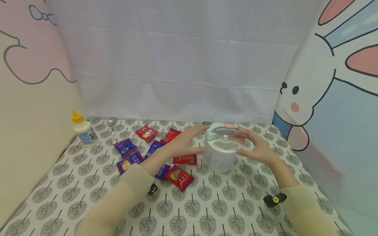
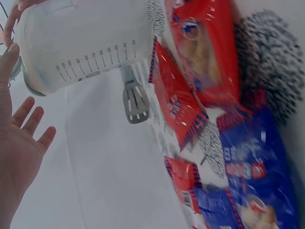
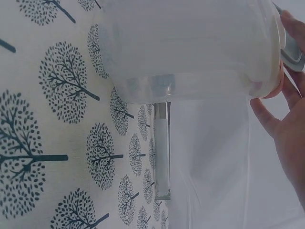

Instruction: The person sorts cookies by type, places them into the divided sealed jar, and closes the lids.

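Observation:
A clear plastic jar [image 1: 220, 160] stands upright with both hands about its top. Measuring marks run along its side in the left wrist view. Its lid [image 1: 225, 145] is pale, with a teal-edged flap [image 1: 218, 131] raised at the back. My left hand [image 1: 189, 141] reaches to the lid's left side, thumb close to the rim; in the left wrist view its other fingers [image 2: 35, 119] are spread beyond the jar. On the opposite side my right hand [image 1: 258, 147] holds the lid's edge, its fingertips [image 3: 262, 110] bent against the rim in the right wrist view.
Several red snack packets [image 1: 179, 177] and blue snack packets [image 1: 125, 147] lie left of the jar. Farther left are a spoon [image 1: 111, 124] and a yellow-capped bottle [image 1: 85, 131]. A slotted spatula [image 2: 136, 100] lies behind the jar, near the back curtain [image 1: 177, 65].

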`<state>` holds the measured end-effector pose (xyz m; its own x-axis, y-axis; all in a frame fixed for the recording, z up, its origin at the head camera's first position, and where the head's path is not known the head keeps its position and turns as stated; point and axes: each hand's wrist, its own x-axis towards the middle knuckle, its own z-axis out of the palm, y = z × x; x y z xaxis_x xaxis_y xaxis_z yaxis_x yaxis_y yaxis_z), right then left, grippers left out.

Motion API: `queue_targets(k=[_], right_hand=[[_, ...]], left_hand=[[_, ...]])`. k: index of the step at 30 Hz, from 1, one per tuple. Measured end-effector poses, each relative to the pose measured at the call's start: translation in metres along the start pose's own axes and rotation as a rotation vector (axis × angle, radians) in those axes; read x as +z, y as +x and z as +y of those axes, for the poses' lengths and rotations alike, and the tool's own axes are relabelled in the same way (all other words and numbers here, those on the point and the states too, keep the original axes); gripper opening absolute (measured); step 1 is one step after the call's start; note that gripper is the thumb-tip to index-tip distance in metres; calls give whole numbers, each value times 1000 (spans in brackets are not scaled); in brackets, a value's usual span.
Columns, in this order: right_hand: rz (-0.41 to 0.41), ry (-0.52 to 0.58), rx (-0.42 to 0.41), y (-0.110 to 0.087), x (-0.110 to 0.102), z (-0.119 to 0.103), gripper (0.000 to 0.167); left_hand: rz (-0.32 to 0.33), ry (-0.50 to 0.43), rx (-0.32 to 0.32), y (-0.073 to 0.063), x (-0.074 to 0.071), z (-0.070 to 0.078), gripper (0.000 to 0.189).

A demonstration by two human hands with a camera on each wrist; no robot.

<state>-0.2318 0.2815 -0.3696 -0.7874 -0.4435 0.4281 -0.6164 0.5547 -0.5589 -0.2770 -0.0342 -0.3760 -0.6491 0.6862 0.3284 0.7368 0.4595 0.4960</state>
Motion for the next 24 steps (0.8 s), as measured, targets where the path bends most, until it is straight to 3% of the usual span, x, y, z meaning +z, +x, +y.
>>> queue_targets(k=[4,12,17,24], right_hand=[[-21,28,11,-2,2,5,76],[-15,36,-58,-1,-1,-27,73],[8,33,-71,-1,0,-30,80],[36,38,-46,-2,3,-30,82]], left_hand=[[-74,19,-41,-26,-2,-10,85],[-385,181,-42,-81,5,-34,78],[-414,222,-73,-95,5,-49,74],[-397,197,-55,-99,4,-60,52]])
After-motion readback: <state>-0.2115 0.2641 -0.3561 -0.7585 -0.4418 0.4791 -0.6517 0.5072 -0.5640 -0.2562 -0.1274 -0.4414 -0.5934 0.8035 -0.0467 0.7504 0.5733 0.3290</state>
